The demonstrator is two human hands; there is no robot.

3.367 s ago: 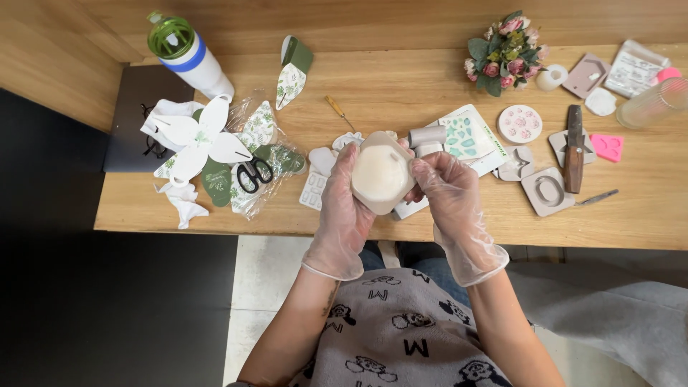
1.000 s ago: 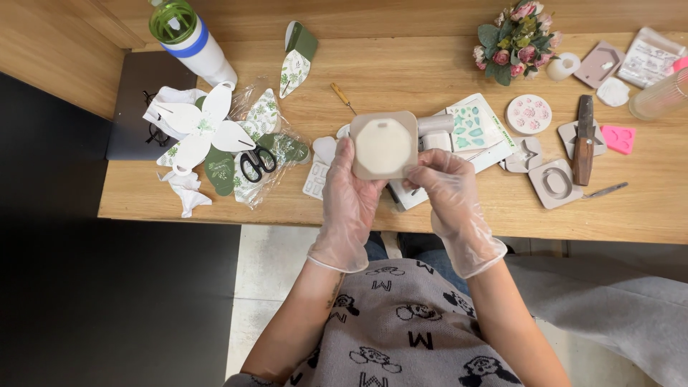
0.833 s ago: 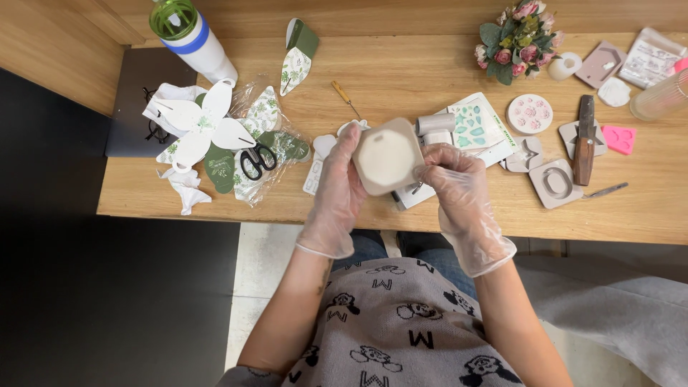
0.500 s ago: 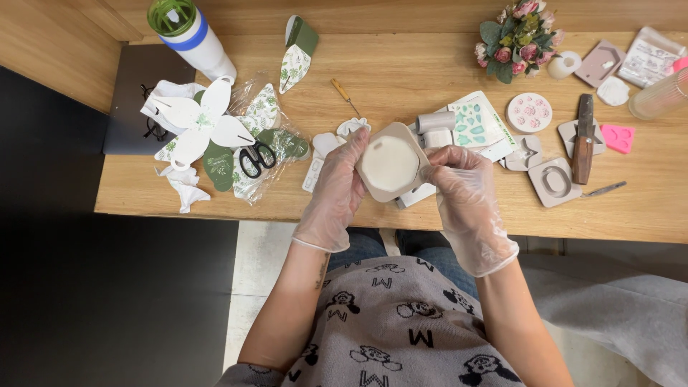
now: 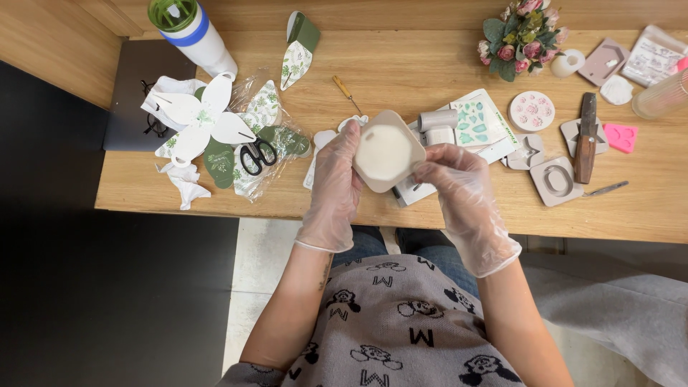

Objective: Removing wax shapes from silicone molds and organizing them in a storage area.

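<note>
Since the frame half a second earlier, the mould point(image 5: 388, 151) has tipped only slightly between the two hands, and its pale filled face now points more squarely up at the camera; the hands sit in nearly the same place above the near edge of the tabletop point(image 5: 430, 64).

The left hand point(image 5: 337, 188) grips the mould's left rim, fingers closed around the edge with the thumb on the front. The right hand point(image 5: 462, 193) pinches the right rim, its fingers point(image 5: 430, 154) curled over the lip. Holding it by opposite edges keeps the gloves off the white filling and, it seems, lets the soft wall be flexed.

The mould is a beige, rounded, many-sided tray, matte and rubbery-looking, with a smooth chalk-white filling level inside. Both hands wear thin, clear, wrinkled plastic gloves.

Just beyond the right fingers lie a small grey cylinder point(image 5: 438, 119) and a card with teal shapes point(image 5: 479, 122). Further right sit a beige mould with an oval recess point(image 5: 555, 180) and a dark-handled tool point(image 5: 586, 137). Left of the left fingers, black scissors point(image 5: 255, 155) rest on crinkly clear wrap among white and leaf-printed paper petals point(image 5: 201, 118).
</note>
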